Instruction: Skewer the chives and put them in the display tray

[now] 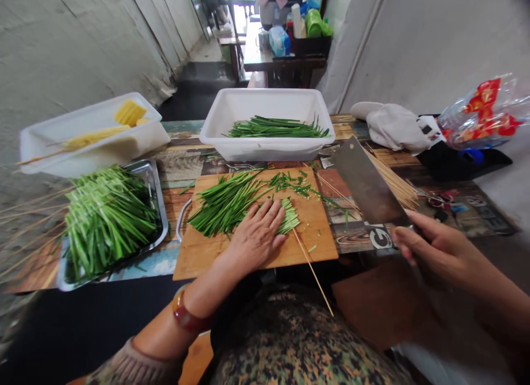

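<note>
On a wooden cutting board (211,260), my left hand (259,230) lies flat over a bunch of garlic chives (226,202), fingers stretched out. Pale cut stem ends (289,218) stick out to its right. A thin wooden skewer (313,272) runs from those ends past the board's front edge. To the right of the board, my right hand (434,244) grips a cleaver (368,180) by its handle, blade raised and clear of the chives. Chopped chive bits (292,183) are scattered at the back right of the board.
Skewered chives (110,219) fill a metal tray (163,208) at left. Behind stand a white tub (265,149) of loose chives and another tub (120,153) with yellow skewered food. Bare skewers (393,180), a cap (391,125) and a plastic bag (484,117) lie at right.
</note>
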Demonstrator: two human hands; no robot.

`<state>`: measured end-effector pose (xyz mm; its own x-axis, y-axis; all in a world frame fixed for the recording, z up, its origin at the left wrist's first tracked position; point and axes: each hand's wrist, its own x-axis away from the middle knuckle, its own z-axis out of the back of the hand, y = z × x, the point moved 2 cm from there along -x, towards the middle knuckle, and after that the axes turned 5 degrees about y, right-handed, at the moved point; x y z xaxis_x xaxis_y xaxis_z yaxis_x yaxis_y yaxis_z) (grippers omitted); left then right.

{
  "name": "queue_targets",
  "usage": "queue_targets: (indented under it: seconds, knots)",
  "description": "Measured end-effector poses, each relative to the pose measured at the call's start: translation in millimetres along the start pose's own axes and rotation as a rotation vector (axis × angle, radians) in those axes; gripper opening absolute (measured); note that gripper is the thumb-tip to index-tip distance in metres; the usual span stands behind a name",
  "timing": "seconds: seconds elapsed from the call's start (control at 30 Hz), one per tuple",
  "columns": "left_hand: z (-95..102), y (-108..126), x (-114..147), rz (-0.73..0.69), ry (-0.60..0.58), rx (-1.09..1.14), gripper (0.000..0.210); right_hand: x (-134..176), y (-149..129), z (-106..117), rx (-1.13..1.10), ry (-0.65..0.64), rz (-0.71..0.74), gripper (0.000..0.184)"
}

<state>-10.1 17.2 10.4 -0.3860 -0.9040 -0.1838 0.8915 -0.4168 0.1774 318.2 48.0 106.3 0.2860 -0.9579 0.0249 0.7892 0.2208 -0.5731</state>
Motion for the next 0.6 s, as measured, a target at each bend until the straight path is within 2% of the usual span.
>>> queue_targets:
  seconds: [0.07,0.13,0.2,0.33,0.6]
  knots:
    - [0.1,0,0,-0.011,-0.010,0.000,0.056,7,-27,-14,-0.280,-0.146,-0.105,0.036]
    - [-0.8,-1,1,-0.013,-0.006,-0.002,0.056,12,-46,-33,-0.393,-0.223,-0.151,0.039]
    - [-2.1,-2,1,-0.010,0.016,-0.001,0.056,14,-55,-51,-0.404,-0.255,-0.170,0.039]
    - [-4.5,-3,2,-0.034,0.040,0.012,0.056,15,-54,-76,-0.382,-0.265,-0.171,0.036]
    - [-4.5,-4,3,-0.045,0.074,0.011,0.052,13,-71,-80,-0.289,-0.239,-0.134,0.032]
